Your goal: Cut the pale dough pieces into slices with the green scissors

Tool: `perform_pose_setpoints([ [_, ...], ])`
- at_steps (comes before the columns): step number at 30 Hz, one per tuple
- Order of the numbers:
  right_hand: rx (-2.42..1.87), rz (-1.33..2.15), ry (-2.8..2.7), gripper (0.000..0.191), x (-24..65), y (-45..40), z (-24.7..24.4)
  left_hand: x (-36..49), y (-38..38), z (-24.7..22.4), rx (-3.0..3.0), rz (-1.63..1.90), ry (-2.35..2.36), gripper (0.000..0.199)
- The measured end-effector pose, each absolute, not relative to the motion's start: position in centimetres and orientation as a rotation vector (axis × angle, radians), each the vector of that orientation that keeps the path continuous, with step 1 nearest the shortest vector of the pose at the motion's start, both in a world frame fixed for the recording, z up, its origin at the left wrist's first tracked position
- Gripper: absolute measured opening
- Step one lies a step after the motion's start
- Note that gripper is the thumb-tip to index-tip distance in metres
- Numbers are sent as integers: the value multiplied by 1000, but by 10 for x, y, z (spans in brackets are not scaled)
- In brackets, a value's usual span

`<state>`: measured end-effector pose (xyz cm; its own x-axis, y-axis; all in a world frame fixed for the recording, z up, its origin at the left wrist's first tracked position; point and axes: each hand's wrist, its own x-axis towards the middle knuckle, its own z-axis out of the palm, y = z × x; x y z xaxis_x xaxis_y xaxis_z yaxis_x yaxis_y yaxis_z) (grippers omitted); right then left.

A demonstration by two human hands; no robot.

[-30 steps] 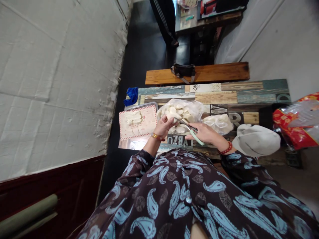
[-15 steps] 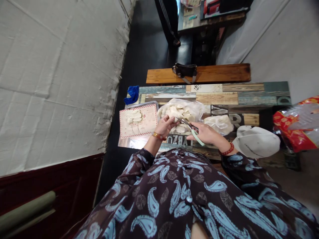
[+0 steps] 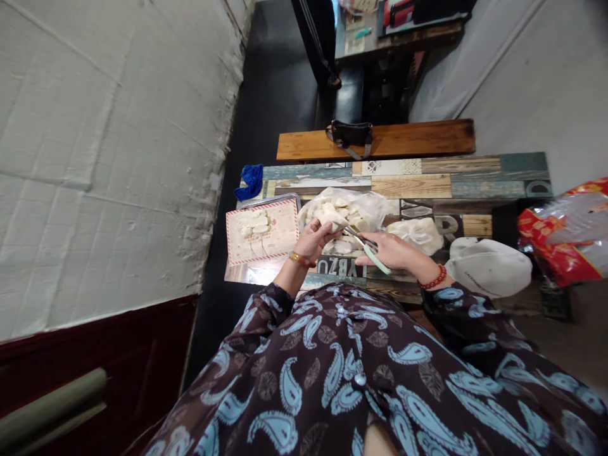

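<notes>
My left hand (image 3: pixel 313 242) is closed in a pinch on a pale white piece (image 3: pixel 334 224), its exact kind too small to tell. A pair of scissors (image 3: pixel 379 258) with light green handles is in my right hand (image 3: pixel 393 251), and the blades point left at that piece. Under and behind both hands lies an open clear plastic bag (image 3: pixel 376 204) with several pale, thick slices in it. Left of my left hand, a sheet of paper with a striped red border (image 3: pixel 285 244) lies on a metal tray (image 3: pixel 298 198). Several pale slices (image 3: pixel 255 221) lie in rows on the sheet.
A knotted plastic bag (image 3: pixel 417 235) and a white cap (image 3: pixel 491 269) lie right of my hands. Farther right is a red and clear package (image 3: pixel 560 237). A blue cloth (image 3: pixel 250 181) sits at the table's far left corner. Beyond, a bench (image 3: pixel 418 137) bears a black handbag (image 3: pixel 352 133); a person's leg (image 3: pixel 317 38) stands behind.
The whole view has shifted very slightly to the left. Both hands stay in nearly the same place, with the scissors still at the pale piece.
</notes>
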<state>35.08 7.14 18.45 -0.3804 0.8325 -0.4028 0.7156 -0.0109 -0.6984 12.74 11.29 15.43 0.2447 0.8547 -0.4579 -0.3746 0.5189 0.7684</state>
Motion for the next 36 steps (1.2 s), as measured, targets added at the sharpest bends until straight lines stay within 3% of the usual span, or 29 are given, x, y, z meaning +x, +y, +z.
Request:
perform_pose_setpoints([
  [14, -1623, 1425, -2120, 63, 353, 76, 187, 130, 114, 155, 583, 925, 984, 48],
  [20, -1603, 1297, -2046, 53, 352, 70, 172, 129, 116, 157, 563, 931, 980, 51],
  [36, -1562, 1276, -1933, 57, 348, 65, 161, 124, 116, 156, 593, 907, 1032, 55],
])
